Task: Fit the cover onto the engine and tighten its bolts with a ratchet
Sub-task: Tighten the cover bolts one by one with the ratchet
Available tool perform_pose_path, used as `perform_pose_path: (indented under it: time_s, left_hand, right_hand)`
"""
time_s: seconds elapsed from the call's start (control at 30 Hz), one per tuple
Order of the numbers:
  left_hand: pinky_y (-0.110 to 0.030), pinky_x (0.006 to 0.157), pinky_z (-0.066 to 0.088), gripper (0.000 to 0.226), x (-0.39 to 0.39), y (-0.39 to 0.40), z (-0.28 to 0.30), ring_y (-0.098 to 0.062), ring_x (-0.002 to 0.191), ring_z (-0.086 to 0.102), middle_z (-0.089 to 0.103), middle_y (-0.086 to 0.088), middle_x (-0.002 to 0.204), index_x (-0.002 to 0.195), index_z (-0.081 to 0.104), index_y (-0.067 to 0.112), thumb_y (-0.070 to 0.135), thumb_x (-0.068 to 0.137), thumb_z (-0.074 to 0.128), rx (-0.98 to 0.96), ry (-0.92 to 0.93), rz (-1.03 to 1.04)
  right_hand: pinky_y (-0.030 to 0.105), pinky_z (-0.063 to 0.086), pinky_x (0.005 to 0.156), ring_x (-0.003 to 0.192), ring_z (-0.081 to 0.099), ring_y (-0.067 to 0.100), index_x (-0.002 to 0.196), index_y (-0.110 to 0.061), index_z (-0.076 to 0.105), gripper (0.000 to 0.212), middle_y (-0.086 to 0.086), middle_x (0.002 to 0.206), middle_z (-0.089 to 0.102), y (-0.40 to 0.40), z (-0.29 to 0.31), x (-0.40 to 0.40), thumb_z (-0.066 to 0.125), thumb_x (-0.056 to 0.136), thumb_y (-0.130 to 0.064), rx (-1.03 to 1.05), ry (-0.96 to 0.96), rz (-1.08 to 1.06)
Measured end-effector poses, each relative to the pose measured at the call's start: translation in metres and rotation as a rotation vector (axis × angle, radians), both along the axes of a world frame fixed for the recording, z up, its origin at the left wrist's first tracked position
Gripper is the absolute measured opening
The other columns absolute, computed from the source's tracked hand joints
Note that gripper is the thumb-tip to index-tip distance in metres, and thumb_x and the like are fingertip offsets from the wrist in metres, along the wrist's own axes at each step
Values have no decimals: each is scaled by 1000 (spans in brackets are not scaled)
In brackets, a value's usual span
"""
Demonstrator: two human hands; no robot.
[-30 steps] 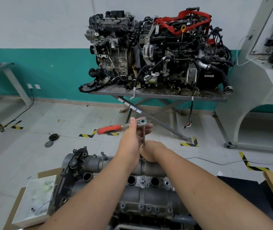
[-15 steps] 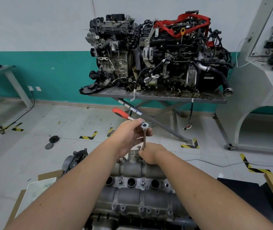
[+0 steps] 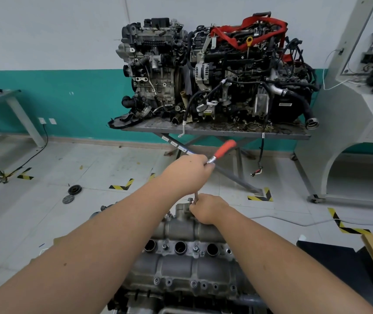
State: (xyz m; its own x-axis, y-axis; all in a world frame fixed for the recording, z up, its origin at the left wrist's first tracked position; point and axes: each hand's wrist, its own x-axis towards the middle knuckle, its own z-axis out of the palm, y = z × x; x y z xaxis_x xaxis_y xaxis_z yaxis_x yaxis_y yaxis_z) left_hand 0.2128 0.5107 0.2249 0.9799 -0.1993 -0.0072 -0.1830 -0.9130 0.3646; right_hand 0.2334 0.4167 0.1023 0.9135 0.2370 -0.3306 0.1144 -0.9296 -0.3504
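My left hand (image 3: 189,172) wraps the red-handled metal ratchet (image 3: 223,150); its handle points to 1 o'clock. My right hand (image 3: 206,208) pinches the thin steel bar (image 3: 196,196), standing straight up on the grey metal cover (image 3: 181,232), at 6 o'clock below the left grip.

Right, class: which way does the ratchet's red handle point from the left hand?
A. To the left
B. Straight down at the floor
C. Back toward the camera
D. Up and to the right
D: the red handle rises up-right from the left hand gripping the ratchet.
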Motion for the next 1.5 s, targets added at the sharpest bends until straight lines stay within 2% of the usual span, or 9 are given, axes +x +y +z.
perform_pose_path:
  time_s: [0.13,0.4,0.5,0.63,0.73,1.0,1.2,1.3,1.5]
  left_hand:
    - [-31,56,33,44,-9,1,-18,-20,69,48,41,6,74,66,34,27,50,101,45,206,-235,-137]
    - [-40,57,44,52,-24,8,-57,-30,71,51,57,-9,88,78,59,9,59,89,52,26,-761,-68]
    - [-44,64,49,59,-29,8,-67,-32,83,56,60,-11,102,93,67,9,63,89,45,-87,-715,-39]
    - [-29,92,49,46,-36,5,-78,-6,112,56,58,14,126,125,62,33,59,93,41,-604,-477,-27]
    - [-19,79,51,29,-40,-3,-73,-2,98,68,66,25,115,117,55,64,61,95,37,-1012,-307,69]
    - [-37,82,45,53,-25,-5,-64,-11,81,72,78,-1,96,88,77,37,55,105,30,-1460,73,330]
    - [-35,74,48,66,-12,0,-51,-17,68,73,75,-9,73,62,73,18,54,102,34,-1310,157,440]
    - [-36,77,52,41,-6,6,-36,-21,71,75,74,-9,69,89,60,13,44,101,35,-1155,276,409]
    - [-33,75,50,22,-1,12,-6,-16,73,75,76,-4,74,91,55,11,21,96,36,-674,361,280]
  right_hand:
    - [37,39,73,92,56,29,93,-18,54,24,11,106,64,0,2,-3,33,98,-28,-31,-31,101]
    - [32,38,85,121,55,26,128,-12,58,31,10,130,59,-2,14,-15,42,103,-18,95,-110,105]
    - [15,43,92,106,59,1,138,-5,49,36,8,136,56,-5,8,-16,43,105,-17,406,72,-42]
    - [38,52,85,92,64,23,104,-21,64,31,1,102,69,-3,12,-10,40,90,-35,91,69,21]
    - [43,49,95,106,61,28,112,-23,64,34,0,113,67,3,15,-5,40,91,-35,-8,93,71]
    - [37,44,73,89,57,29,95,-21,60,25,3,98,64,3,9,1,42,86,-35,-18,79,-32]
    - [36,41,76,93,53,27,100,-23,57,25,4,109,64,3,6,1,38,92,-38,-19,67,-38]
    - [36,40,77,93,52,26,100,-23,53,23,4,114,64,1,4,0,38,95,-39,-14,65,-40]
    - [35,40,77,96,52,28,100,-21,50,22,8,118,63,2,0,1,38,97,-40,-30,22,-15]
